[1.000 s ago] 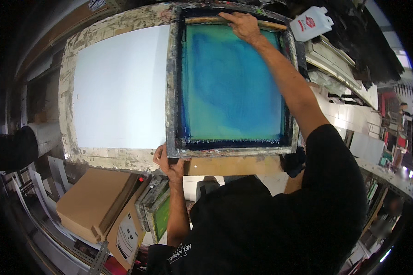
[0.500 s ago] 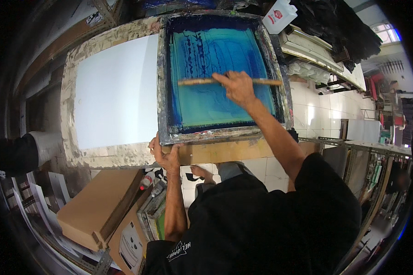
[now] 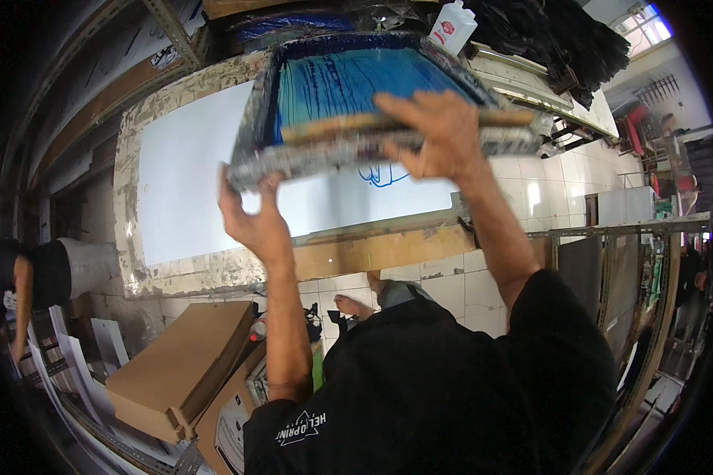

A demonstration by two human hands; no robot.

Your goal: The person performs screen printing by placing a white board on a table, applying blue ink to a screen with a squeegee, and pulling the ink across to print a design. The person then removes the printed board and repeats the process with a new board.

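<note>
Frame (image 3: 325,157) tilts over table's (image 3: 162,279) right edge; our left fingers (image 3: 227,190) parted at it, grip unclear; right fingers (image 3: 402,111) clamp squeegee (image 3: 333,127).

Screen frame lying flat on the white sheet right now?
No: the screen frame is tilted, its near edge raised above the white sheet and the blue lines on it.

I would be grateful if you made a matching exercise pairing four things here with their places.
1. Left hand
2. Wooden bar
3. White jug
4. Blue line drawing

A. In the grip of the right hand
B. On the white sheet
C. At the near left corner of the frame
D. By the far right corner of the frame

Pairs: 1-C, 2-A, 3-D, 4-B
</note>
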